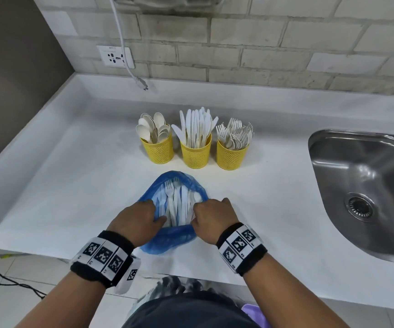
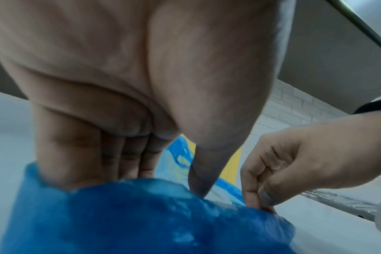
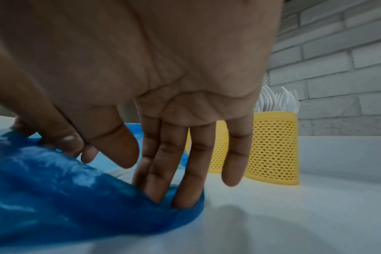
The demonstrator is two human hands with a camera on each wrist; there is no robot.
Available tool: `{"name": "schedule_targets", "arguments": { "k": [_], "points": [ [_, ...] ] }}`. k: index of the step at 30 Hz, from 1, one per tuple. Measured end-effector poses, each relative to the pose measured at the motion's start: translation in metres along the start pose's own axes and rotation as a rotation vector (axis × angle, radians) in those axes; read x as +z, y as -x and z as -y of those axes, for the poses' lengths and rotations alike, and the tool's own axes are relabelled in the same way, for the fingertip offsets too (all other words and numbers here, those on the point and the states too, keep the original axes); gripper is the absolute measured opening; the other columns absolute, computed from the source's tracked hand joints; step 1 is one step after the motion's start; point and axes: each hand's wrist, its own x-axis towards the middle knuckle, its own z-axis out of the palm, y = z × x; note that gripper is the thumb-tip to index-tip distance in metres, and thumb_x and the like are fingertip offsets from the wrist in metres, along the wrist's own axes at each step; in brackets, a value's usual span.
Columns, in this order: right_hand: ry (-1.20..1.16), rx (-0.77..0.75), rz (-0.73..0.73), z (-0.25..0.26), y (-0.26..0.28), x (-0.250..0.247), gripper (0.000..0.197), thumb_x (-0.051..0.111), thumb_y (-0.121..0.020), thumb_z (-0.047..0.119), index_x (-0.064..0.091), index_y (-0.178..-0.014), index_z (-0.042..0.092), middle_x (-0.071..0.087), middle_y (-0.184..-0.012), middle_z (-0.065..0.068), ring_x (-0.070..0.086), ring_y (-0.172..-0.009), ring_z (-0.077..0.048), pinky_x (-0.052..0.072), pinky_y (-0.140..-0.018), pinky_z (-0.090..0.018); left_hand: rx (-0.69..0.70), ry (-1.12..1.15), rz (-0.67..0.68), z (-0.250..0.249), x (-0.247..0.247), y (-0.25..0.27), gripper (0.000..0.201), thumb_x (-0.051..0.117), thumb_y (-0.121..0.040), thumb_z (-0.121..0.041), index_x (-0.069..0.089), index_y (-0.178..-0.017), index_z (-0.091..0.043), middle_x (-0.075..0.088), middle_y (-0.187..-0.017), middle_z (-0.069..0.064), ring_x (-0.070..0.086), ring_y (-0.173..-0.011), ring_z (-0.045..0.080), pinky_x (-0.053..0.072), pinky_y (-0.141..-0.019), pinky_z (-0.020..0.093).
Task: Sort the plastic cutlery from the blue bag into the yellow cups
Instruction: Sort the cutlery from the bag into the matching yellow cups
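A white tabletop is seen from above, and nearly everything sits around the middle of it. Over at 10 o'clock on the brick wall there's a wall socket, with a loose white cord hanging past it, plug end dangling just above the surface.

The left hand is planted at the 9 o'clock side of the blue bag; in the left wrist view its fingers are laid straight and pressed together, tucked down inside the bag's rim, thumb pointing into the opening. So the rim is being pushed outward rather than pinched, as far as can be told.

The bag is lying at about 6 o'clock, near the front edge, mouth pulled wide. Inside it a bunch of white cutlery is piled, forks and knives at least.

At 12 o'clock from the bag, three yellow cups are lined up close together: the spoon cup, then the knife cup, then the fork cup, all well stocked.

The right hand is at the bag's 3 o'clock edge, and the plastic is gripped between its thumb and curled fingers.

A steel sink is set in at 3 o'clock.
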Motion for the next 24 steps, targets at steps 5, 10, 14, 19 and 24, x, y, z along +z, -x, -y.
{"name": "schedule_targets", "arguments": {
  "k": [5,10,14,19,24],
  "points": [
    [0.008,0.054,0.050,0.001,-0.005,-0.002,0.017,0.052,-0.098,0.018,0.063,-0.109,0.012,0.069,-0.113,-0.009,0.064,-0.108,-0.030,0.038,-0.098,-0.041,-0.089,-0.027,0.041,-0.010,-0.006,-0.012,0.046,0.048,-0.100,-0.054,0.060,-0.104,-0.009,0.064,-0.099,0.007,0.059,-0.089,0.021,0.045,-0.076,0.029],
    [0.008,0.042,0.046,0.002,-0.006,0.000,0.024,0.053,-0.097,0.017,0.055,-0.121,0.013,0.068,-0.115,-0.009,0.066,-0.106,-0.032,0.040,-0.094,-0.042,-0.164,0.084,0.057,-0.013,0.005,-0.030,0.071,0.039,-0.091,-0.071,0.066,-0.104,-0.007,0.066,-0.112,0.016,0.059,-0.112,0.025,0.047,-0.090,0.033],
    [-0.021,0.013,0.022,0.000,-0.006,0.002,0.037,0.051,-0.097,0.017,0.048,-0.133,0.023,0.068,-0.116,-0.009,0.067,-0.103,-0.033,0.038,-0.084,-0.037,-0.214,0.150,0.037,-0.027,0.012,-0.037,0.111,0.044,-0.066,-0.093,0.051,-0.138,-0.008,0.051,-0.137,0.022,0.048,-0.130,0.033,0.043,-0.105,0.040],
    [-0.004,-0.058,0.076,-0.005,-0.006,0.006,0.059,0.050,-0.098,0.022,0.033,-0.149,0.046,0.067,-0.117,-0.008,0.066,-0.104,-0.032,0.039,-0.090,-0.038,-0.242,0.082,0.072,-0.040,0.014,-0.045,0.119,0.063,-0.067,-0.079,0.028,-0.152,-0.004,0.034,-0.147,0.021,0.037,-0.138,0.036,0.042,-0.109,0.042],
    [-0.015,-0.072,0.072,-0.009,-0.008,0.007,0.068,0.051,-0.098,0.021,0.024,-0.154,0.048,0.065,-0.120,-0.009,0.066,-0.104,-0.033,0.035,-0.082,-0.036,-0.279,0.078,0.028,-0.042,0.015,-0.053,0.094,0.071,-0.079,-0.059,0.037,-0.144,-0.001,0.040,-0.137,0.020,0.047,-0.127,0.035,0.047,-0.100,0.038]
  ]
}}
